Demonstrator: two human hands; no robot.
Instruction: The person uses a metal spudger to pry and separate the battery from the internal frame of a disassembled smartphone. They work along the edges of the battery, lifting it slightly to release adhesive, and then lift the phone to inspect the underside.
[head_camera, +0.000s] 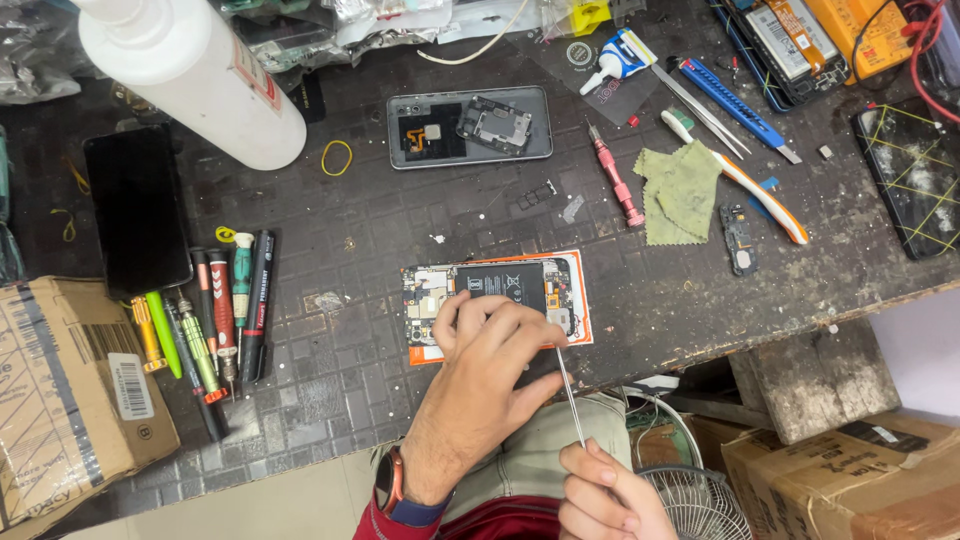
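Dark gridded workbench (350, 330): left hand (480, 375) presses fingers down on opened phone (497, 297), right hand (600, 495) pinches what looks like tweezers (570, 395)

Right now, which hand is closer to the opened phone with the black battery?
Left. The left hand rests on the opened phone, fingers touching its lower part. The right hand sits below, off the table edge, holding thin tweezers.

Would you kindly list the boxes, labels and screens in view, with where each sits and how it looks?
Cardboard box: bottom left, brown, with a white barcode label.
Dark phone: left, black rectangular screen, unlit.
White bottle: top left, lying tilted, red-edged label.
Cracked phone: right edge, black, yellow lines across it.
Brown boxes: bottom right, under the bench.
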